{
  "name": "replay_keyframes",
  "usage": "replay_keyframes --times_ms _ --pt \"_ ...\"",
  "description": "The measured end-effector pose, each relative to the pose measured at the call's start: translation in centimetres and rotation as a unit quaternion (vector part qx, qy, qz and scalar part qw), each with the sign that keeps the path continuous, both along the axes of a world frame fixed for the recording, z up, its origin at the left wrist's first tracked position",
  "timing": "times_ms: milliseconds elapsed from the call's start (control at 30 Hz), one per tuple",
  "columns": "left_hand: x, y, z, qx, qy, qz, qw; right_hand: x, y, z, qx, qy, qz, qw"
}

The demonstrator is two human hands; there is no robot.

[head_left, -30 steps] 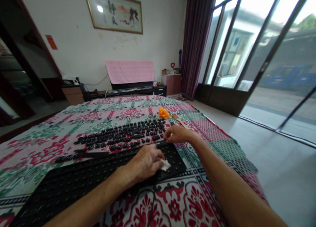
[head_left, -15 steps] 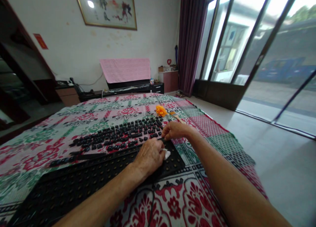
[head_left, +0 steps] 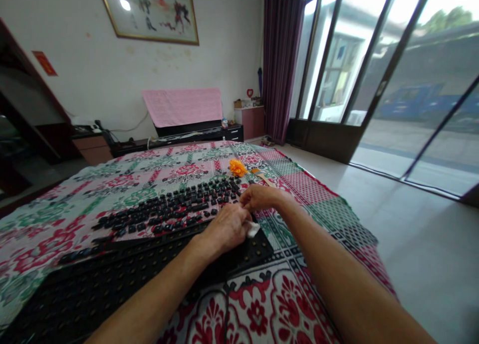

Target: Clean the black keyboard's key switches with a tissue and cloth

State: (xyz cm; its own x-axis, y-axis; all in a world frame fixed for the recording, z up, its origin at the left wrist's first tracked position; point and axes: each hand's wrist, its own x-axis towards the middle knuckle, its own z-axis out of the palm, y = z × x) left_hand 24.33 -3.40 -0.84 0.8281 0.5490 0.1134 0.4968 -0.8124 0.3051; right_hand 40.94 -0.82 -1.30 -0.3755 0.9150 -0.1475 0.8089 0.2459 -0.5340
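Observation:
My left hand (head_left: 229, 226) is closed above the right end of a black keyboard base (head_left: 112, 270) without keycaps. A crumpled white cloth or tissue (head_left: 253, 229) sticks out from under its fingers. Touching those fingertips, my right hand (head_left: 260, 198) is curled in a pinch; whatever lies between its fingers is hidden. Just beyond the base, many loose black keycaps (head_left: 179, 204) lie spread over the patterned cloth (head_left: 262, 304). Some longer black pieces (head_left: 80, 253) rest along the base's far edge.
An orange pompom-like flower (head_left: 237, 168) and a flat brush with a wooden handle (head_left: 263, 177) lie past my right hand. Farther back stand a low black cabinet with a pink towel (head_left: 183, 107) above it and, on the right, sliding glass doors (head_left: 337, 85).
My right hand has come in against the left fingertips, where a small gap was before. More of the white cloth shows flat below the left hand. The whole view has shifted slightly.

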Motion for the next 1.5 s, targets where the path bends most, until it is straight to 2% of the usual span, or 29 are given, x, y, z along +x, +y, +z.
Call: replay_keyframes --times_ms 100,267,467,567,733,867,967,1067,1300,1500 --pt "0.6 -0.5 -0.6 0.012 0.024 -0.006 1.000 0.0 -0.1 0.0 -0.028 0.022 0.002 0.999" --pt "0.1 -0.8 -0.4 0.009 0.038 -0.084 0.996 -0.1 -0.2 0.1 -0.046 0.045 -0.023 0.998" --pt "0.6 -1.5 -1.1 0.024 0.015 -0.025 0.999 0.0 0.0 -0.1 -0.026 0.034 0.000 0.999" --pt "0.7 -1.5 -1.3 0.029 0.035 -0.047 0.998 0.1 0.0 -0.1 -0.029 0.032 -0.005 0.999" --pt "0.8 -1.4 -0.3 0.055 0.102 -0.107 0.987 0.1 -0.2 0.1 -0.026 0.027 -0.006 0.999" --pt "1.2 -2.2 0.8 0.101 0.153 -0.080 0.980 0.1 -0.1 0.1 -0.013 0.023 0.002 1.000" --pt "1.3 -2.4 0.6 0.103 0.111 -0.075 0.986 0.2 0.1 -0.1 -0.011 0.015 0.008 1.000" --pt "1.2 -2.1 -0.2 0.066 0.067 -0.099 0.991 0.3 0.3 -0.3 -0.027 0.025 0.007 0.999" --pt "0.3 -2.1 0.2 0.026 0.075 -0.159 0.984 0.2 0.0 -0.1 -0.045 0.049 -0.001 0.998" --pt "0.4 -2.8 -0.5 0.046 0.060 -0.105 0.992 0.2 -0.1 -0.1 -0.039 0.055 0.013 0.998"
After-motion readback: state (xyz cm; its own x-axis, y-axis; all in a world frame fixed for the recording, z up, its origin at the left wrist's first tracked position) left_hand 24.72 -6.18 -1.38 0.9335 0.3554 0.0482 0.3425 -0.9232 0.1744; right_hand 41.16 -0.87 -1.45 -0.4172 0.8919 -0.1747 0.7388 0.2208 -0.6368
